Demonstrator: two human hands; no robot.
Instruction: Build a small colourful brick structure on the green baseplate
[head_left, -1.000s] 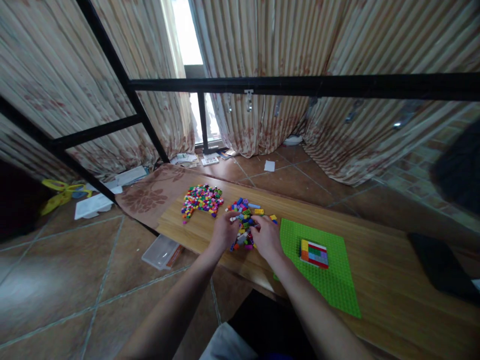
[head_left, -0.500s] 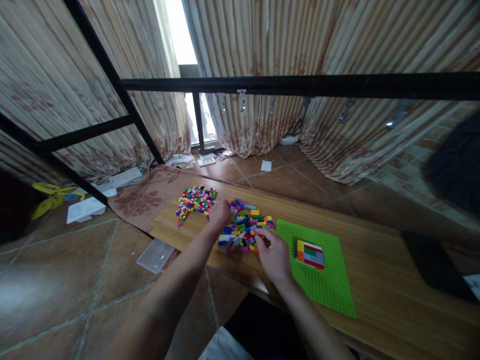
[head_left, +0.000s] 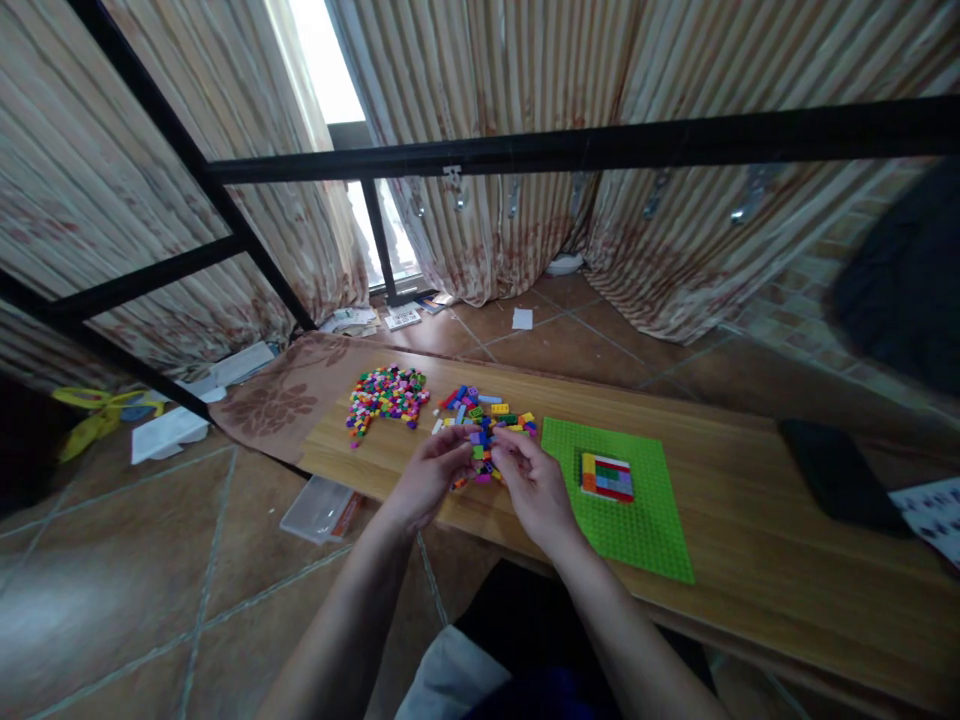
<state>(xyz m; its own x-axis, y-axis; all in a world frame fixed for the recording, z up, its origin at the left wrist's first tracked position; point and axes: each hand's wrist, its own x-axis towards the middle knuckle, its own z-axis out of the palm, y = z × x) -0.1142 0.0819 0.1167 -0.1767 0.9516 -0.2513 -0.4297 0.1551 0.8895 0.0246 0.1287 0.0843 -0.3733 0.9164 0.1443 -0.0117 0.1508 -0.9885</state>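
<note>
My left hand (head_left: 430,478) and my right hand (head_left: 534,485) are close together over the pile of larger bricks (head_left: 501,412). The fingers of each are pinched, and whatever lies between the fingertips is too small to make out. Just right of my right hand lies a green baseplate (head_left: 652,530). On it sits a flat block of coloured bricks (head_left: 609,478), with yellow, orange, red, white, green and blue parts. Left of the larger bricks is a heap of small colourful pieces (head_left: 388,395).
All of this rests on a long wooden table (head_left: 750,560). A dark flat object (head_left: 840,475) and a printed sheet (head_left: 930,510) are at its right. A clear plastic box (head_left: 319,508) stands below the near left edge. Black metal bars (head_left: 525,158) cross beyond the table.
My left hand has come back from the far side of the brick pile and turned toward my right hand. My right hand has moved slightly left in the picture. The view has shifted a little.
</note>
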